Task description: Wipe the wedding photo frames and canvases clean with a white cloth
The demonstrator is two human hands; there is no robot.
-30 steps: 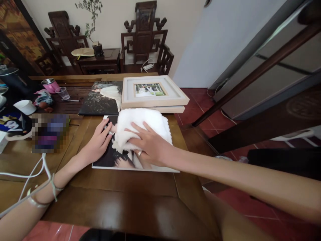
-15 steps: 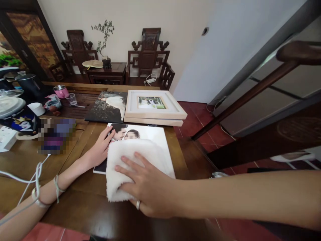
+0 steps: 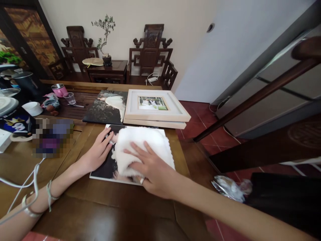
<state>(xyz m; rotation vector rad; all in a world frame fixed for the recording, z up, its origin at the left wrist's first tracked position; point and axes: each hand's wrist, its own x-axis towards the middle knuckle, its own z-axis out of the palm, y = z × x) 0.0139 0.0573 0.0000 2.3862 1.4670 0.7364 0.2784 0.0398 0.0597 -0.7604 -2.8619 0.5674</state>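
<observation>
A large photo print point(image 3: 105, 167) lies flat on the dark wooden table point(image 3: 120, 207). A white fluffy cloth point(image 3: 140, 144) lies spread over most of the print. My right hand point(image 3: 150, 169), with a ring on one finger, presses flat on the cloth's near part, fingers spread. My left hand point(image 3: 96, 152) rests on the print's left edge and holds it down.
Behind the print lie a dark photo print point(image 3: 105, 107) and two stacked pale wooden frames point(image 3: 155, 108). At the left stand a pink cup point(image 3: 59, 89), a clear cup point(image 3: 70, 98), a white bowl point(image 3: 32, 107) and white cables point(image 3: 22, 182). Crumpled plastic point(image 3: 230, 187) lies right of the table.
My right hand has pushed the cloth away from the table's near edge, back up over the print. My left hand has stayed on the print's left edge.
</observation>
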